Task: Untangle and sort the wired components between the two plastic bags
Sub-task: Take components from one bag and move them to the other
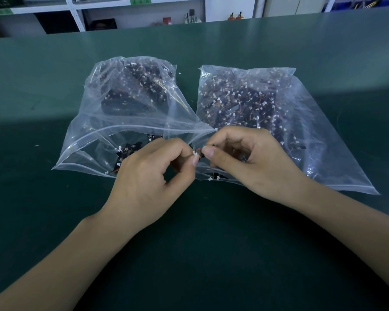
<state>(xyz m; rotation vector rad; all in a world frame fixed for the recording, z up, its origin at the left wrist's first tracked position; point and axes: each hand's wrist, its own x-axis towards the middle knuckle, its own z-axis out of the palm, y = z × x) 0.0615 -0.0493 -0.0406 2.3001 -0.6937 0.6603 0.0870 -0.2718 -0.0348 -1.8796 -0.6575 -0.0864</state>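
Two clear zip bags lie side by side on the green table. The left bag (103, 122) has its mouth open toward me and holds dark wired components with white connectors. The right bag (323, 140) is packed with a tangle of the same parts. Between the two bag mouths, my left hand (151, 176) and my right hand (252, 160) meet and pinch one small wired component (197, 152) with a white connector and reddish wires. Most of that piece is hidden by my fingertips.
The green table (54, 86) stretches wide around the bags. White shelving (76, 16) with small items stands beyond the far edge. A few loose components (213, 178) lie at the right bag's mouth under my right hand.
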